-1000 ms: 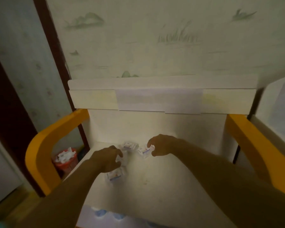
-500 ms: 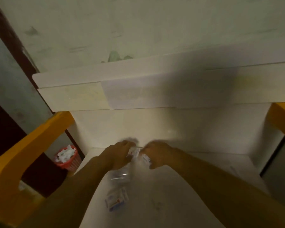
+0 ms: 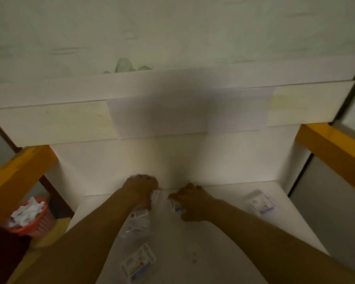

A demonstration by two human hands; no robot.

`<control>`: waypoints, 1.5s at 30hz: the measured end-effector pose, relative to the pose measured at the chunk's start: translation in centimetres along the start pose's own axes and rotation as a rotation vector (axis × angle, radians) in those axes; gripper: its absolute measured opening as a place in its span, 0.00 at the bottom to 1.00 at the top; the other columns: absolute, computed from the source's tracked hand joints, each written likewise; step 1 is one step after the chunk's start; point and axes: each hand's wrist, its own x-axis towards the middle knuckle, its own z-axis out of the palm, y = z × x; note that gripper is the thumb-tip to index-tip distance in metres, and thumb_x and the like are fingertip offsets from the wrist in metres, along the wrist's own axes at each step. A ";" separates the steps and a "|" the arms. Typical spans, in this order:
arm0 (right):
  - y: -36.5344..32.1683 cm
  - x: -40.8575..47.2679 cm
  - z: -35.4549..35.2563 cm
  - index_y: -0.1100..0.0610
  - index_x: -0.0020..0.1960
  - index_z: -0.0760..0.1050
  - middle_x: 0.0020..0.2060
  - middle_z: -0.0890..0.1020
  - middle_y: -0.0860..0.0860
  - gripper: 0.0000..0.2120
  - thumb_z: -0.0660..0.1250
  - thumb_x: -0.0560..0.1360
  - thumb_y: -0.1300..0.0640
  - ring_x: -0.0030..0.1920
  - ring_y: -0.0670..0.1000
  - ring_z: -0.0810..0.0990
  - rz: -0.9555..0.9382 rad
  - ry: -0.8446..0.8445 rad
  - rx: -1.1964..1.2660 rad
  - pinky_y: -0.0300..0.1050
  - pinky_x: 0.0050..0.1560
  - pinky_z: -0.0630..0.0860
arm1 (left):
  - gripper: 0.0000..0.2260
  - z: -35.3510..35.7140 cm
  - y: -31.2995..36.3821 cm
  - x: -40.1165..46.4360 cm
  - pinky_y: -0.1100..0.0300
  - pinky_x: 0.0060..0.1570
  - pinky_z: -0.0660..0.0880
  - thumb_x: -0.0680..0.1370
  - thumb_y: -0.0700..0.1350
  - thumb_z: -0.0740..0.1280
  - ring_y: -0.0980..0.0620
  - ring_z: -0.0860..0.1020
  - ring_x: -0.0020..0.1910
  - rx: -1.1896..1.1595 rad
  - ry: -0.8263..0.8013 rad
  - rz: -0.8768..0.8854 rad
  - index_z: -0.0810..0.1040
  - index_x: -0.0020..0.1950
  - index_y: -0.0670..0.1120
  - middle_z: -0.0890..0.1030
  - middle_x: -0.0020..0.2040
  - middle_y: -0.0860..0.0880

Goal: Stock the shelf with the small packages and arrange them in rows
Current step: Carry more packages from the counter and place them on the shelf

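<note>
Both my hands reach to the back of the white shelf (image 3: 223, 238). My left hand (image 3: 140, 187) grips a small white package (image 3: 155, 196) with its fingers curled round it. My right hand (image 3: 190, 201) pinches another small package (image 3: 175, 206) close beside it. Just under my left wrist a package (image 3: 138, 214) rests on a clear plastic wrapper (image 3: 135, 226). Nearer me another package (image 3: 138, 263) lies flat on the shelf. At the right of the shelf a further package (image 3: 260, 203) lies alone. The picture is dim and blurred.
An upper white shelf board (image 3: 131, 111) overhangs the back. Yellow side rails stand at the left (image 3: 14, 171) and right (image 3: 332, 146). A red basket (image 3: 31, 218) full of white packages sits on the floor at the left.
The view has swung right, bringing a package at the shelf's right into sight. My hands have reached further towards the shelf's back and drawn slightly apart, each still holding a package.
</note>
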 end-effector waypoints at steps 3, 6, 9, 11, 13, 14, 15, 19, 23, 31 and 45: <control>-0.3 -1.3 -0.1 0.48 0.77 0.54 0.71 0.67 0.56 0.36 0.68 0.74 0.49 0.67 0.60 0.68 0.071 -0.045 0.115 0.54 0.65 0.69 | 0.24 0.1 0.0 -0.3 0.56 0.59 0.75 0.69 0.51 0.74 0.47 0.77 0.60 -0.046 0.023 0.043 0.77 0.63 0.48 0.78 0.63 0.47; -0.6 -3.2 -0.7 0.49 0.76 0.56 0.69 0.70 0.56 0.37 0.71 0.73 0.48 0.67 0.59 0.70 0.162 -0.040 0.195 0.53 0.64 0.70 | 0.25 -0.3 -0.5 -1.2 0.56 0.55 0.75 0.70 0.51 0.74 0.48 0.77 0.58 -0.173 0.035 0.108 0.74 0.64 0.46 0.77 0.62 0.48; -0.2 -5.1 -2.5 0.50 0.74 0.60 0.67 0.73 0.55 0.37 0.73 0.71 0.48 0.65 0.57 0.73 0.248 0.001 0.214 0.50 0.62 0.71 | 0.25 -2.0 -0.6 -2.5 0.60 0.46 0.71 0.70 0.52 0.73 0.52 0.75 0.51 -0.249 0.077 0.165 0.70 0.64 0.49 0.77 0.59 0.51; 0.3 -6.3 -4.6 0.51 0.73 0.61 0.65 0.74 0.55 0.36 0.74 0.70 0.47 0.63 0.57 0.74 0.295 0.031 0.203 0.50 0.60 0.72 | 0.28 -4.1 -0.3 -3.6 0.61 0.48 0.72 0.70 0.52 0.73 0.52 0.75 0.54 -0.235 0.085 0.235 0.68 0.67 0.51 0.77 0.60 0.52; 0.7 -7.6 -7.0 0.50 0.72 0.61 0.65 0.75 0.54 0.36 0.74 0.70 0.47 0.61 0.56 0.75 0.331 0.073 0.202 0.51 0.61 0.73 | 0.29 -6.0 0.2 -4.5 0.59 0.55 0.73 0.70 0.53 0.73 0.51 0.74 0.59 -0.218 0.107 0.300 0.68 0.69 0.52 0.75 0.63 0.52; 0.8 -8.3 -8.0 0.49 0.72 0.61 0.65 0.75 0.54 0.36 0.74 0.70 0.47 0.61 0.56 0.75 0.345 0.100 0.194 0.51 0.62 0.73 | 0.29 -6.9 0.5 -4.8 0.58 0.58 0.73 0.71 0.54 0.73 0.51 0.74 0.60 -0.218 0.136 0.335 0.68 0.69 0.52 0.74 0.64 0.52; 0.8 -9.1 -8.9 0.49 0.72 0.61 0.65 0.75 0.53 0.36 0.74 0.70 0.47 0.61 0.55 0.76 0.360 0.124 0.183 0.52 0.62 0.73 | 0.29 -7.7 1.0 -5.3 0.59 0.57 0.72 0.71 0.54 0.73 0.50 0.73 0.60 -0.218 0.167 0.369 0.68 0.70 0.53 0.73 0.63 0.51; 1.3 -13.3 -11.3 0.49 0.72 0.62 0.64 0.75 0.53 0.35 0.73 0.70 0.45 0.60 0.55 0.75 0.431 0.195 0.147 0.52 0.61 0.73 | 0.26 -10.3 3.9 -6.3 0.70 0.44 0.68 0.74 0.55 0.70 0.54 0.72 0.51 -0.252 0.253 0.511 0.69 0.69 0.50 0.74 0.61 0.48; 2.6 -19.0 -12.9 0.49 0.72 0.63 0.65 0.75 0.52 0.34 0.72 0.71 0.45 0.61 0.54 0.75 0.525 0.191 0.105 0.50 0.62 0.73 | 0.23 -12.9 8.7 -7.0 0.65 0.49 0.73 0.74 0.53 0.71 0.52 0.75 0.51 -0.331 0.292 0.601 0.72 0.67 0.49 0.75 0.60 0.47; 7.1 -31.6 -16.7 0.52 0.70 0.69 0.63 0.77 0.52 0.31 0.74 0.70 0.46 0.60 0.54 0.76 0.697 0.444 0.121 0.46 0.58 0.73 | 0.27 -20.0 19.1 -8.5 0.54 0.58 0.73 0.71 0.63 0.67 0.54 0.75 0.56 -0.357 0.427 0.870 0.68 0.69 0.59 0.74 0.61 0.53; 18.8 -54.9 -8.4 0.50 0.70 0.68 0.66 0.75 0.49 0.31 0.73 0.71 0.44 0.62 0.53 0.75 0.912 0.454 0.252 0.46 0.62 0.72 | 0.36 -24.9 46.0 -8.0 0.56 0.57 0.73 0.61 0.77 0.63 0.59 0.74 0.55 -0.243 0.396 1.069 0.68 0.66 0.65 0.73 0.58 0.61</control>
